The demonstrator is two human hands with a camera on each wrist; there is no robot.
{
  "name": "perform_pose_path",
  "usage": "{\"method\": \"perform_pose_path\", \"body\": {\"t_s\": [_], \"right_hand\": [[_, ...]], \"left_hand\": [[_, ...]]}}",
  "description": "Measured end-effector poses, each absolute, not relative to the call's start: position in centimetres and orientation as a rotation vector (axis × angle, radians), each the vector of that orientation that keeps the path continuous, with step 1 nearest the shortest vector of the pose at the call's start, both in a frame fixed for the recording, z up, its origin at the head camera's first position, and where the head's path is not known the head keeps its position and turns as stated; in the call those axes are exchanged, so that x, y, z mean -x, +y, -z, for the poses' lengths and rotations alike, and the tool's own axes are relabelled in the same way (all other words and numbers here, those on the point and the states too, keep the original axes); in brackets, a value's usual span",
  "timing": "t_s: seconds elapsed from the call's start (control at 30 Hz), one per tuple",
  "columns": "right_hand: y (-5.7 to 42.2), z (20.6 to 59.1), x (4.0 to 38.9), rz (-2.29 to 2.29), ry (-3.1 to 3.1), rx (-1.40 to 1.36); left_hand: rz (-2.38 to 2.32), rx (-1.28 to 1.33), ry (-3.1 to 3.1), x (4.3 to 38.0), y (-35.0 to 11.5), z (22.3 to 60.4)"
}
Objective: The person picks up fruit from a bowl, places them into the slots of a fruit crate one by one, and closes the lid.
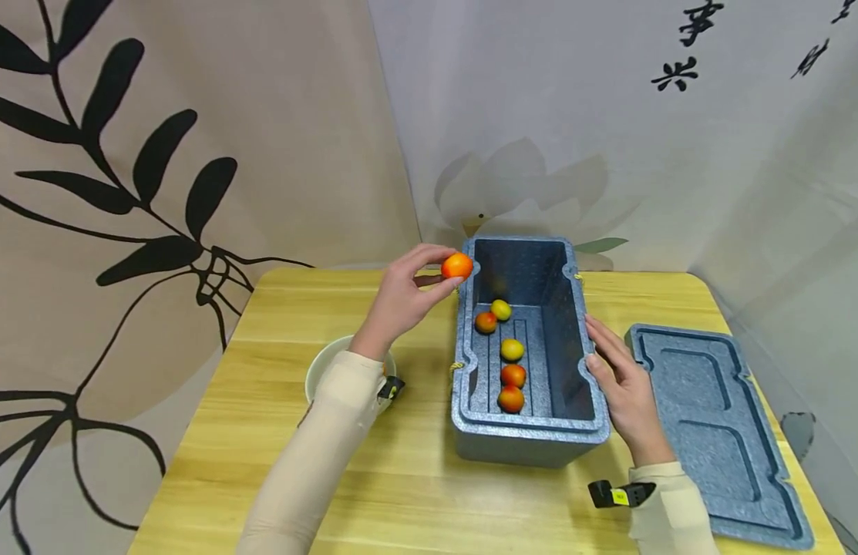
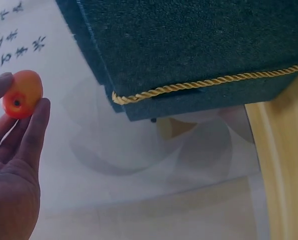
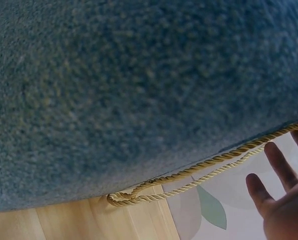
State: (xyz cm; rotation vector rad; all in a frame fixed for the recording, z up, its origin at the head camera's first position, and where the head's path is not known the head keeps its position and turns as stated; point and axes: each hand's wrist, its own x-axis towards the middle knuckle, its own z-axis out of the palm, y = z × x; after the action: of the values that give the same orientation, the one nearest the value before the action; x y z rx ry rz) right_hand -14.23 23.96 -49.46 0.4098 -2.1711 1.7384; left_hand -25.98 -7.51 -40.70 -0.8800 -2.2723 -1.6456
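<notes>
My left hand pinches a small orange-red fruit between thumb and fingertips, above the left rim of a blue-grey foam box. In the left wrist view the fruit shows a dark dimple at one end. On the box floor lie several fruits, among them a yellow one and an orange-red one. My right hand rests against the box's right side, its thumb by the rim and its fingers extended. The right wrist view shows those fingers beside a gold rope.
A pale bowl stands left of the box, partly hidden by my left forearm. The blue-grey lid lies on the wooden table at the right. Behind the table hangs a printed cloth.
</notes>
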Motion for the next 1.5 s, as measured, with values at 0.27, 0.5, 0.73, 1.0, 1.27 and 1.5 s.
{"method": "perform_pose_path", "body": {"t_s": [0.27, 0.5, 0.73, 1.0, 1.27, 1.5], "right_hand": [[23.5, 47.8, 13.6, -1.737, -2.146, -0.409], [24.4, 50.0, 14.0, -1.738, -2.180, -0.397], [24.5, 50.2, 14.2, -1.731, -2.183, -0.391], [24.4, 50.3, 14.4, -1.753, -2.154, -0.407], [24.3, 50.1, 14.5, -1.778, -2.146, -0.409], [23.3, 48.0, 13.7, -1.792, -2.152, -0.412]], "left_hand": [[1.556, 0.944, -2.359, 28.2, -4.8, 39.8], [1.493, 0.981, -2.397, 28.9, -3.7, 39.4], [1.393, 1.010, -2.463, 29.7, -2.4, 38.2], [1.348, 1.092, -2.555, 30.5, -0.6, 37.7], [1.126, 1.085, -2.730, 31.2, 0.5, 37.1], [1.030, 1.085, -2.829, 31.4, 1.2, 36.9]]}}
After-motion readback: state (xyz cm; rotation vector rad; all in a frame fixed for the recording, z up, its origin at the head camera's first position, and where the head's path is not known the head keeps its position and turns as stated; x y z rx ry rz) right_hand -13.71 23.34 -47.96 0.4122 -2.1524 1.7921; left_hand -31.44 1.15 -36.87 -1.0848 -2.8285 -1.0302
